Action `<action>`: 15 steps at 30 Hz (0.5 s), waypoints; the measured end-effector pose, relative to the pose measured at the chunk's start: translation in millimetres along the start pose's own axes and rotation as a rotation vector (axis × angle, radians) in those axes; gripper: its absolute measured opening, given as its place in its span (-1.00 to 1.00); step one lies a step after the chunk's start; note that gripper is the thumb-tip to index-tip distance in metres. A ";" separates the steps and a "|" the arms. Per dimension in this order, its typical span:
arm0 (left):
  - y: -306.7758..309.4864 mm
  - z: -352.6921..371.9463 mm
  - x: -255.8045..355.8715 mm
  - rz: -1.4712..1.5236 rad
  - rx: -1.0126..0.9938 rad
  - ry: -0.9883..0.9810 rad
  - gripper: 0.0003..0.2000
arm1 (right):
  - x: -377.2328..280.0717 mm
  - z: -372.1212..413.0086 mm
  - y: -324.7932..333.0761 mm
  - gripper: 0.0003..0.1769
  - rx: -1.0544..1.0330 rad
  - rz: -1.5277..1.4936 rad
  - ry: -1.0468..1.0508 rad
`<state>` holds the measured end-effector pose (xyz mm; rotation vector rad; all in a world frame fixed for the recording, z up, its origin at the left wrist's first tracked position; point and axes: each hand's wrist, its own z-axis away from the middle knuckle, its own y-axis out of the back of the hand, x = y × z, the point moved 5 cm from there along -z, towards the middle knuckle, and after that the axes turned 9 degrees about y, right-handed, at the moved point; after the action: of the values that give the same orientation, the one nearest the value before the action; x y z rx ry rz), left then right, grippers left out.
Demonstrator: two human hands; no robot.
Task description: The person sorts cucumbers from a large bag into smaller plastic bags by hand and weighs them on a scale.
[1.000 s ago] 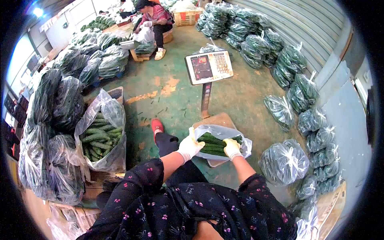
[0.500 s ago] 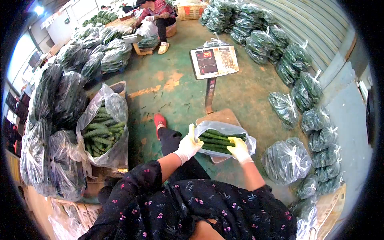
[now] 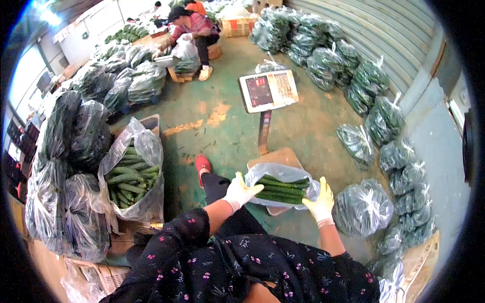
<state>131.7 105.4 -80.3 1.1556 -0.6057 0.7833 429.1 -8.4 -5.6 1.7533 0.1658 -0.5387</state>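
A clear plastic bag lies open on the scale's platform, with several dark green cucumbers side by side in it. My gloved left hand is at the bag's left edge, thumb against it, and seems to pinch the plastic. On the right, my gloved right hand has its fingers spread, with the thumb touching the cucumber ends. Above the platform stands the scale's display on a post; its red digits are too blurred to read.
An open bag of cucumbers is at the left, beside stacked full bags. Tied bags line the right side along the wall. A person sits at the back near a crate.
My right hand has moved right, off the middle of the cucumbers to the bag's right end, and its fingers have spread. My left hand has shifted slightly down. The display's digits have changed.
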 end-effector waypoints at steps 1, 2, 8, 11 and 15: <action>5.1 -0.2 3.8 -0.052 0.001 0.023 -0.32 | -2.3 -0.2 -3.0 0.19 0.011 -0.004 -0.010; 14.5 9.1 20.3 -0.085 -0.018 -0.003 -0.44 | 3.1 -0.3 -11.2 0.22 0.038 -0.020 -0.017; 2.0 3.2 14.9 -0.287 -0.143 0.116 -0.61 | 43.2 -3.7 -50.9 0.24 0.011 -0.009 -0.184; -16.1 -16.1 1.4 -0.418 -0.172 -0.133 -0.69 | 81.7 -14.4 -71.3 0.01 -0.176 -0.094 -0.385; 2.8 -1.9 7.9 0.386 -0.420 0.156 -0.84 | 113.5 -33.8 -98.4 -0.38 0.201 -1.167 -0.224</action>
<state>134.3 109.5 -73.2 0.5923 -0.8284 1.0051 499.7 29.4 -137.1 1.6346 1.0303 -1.6157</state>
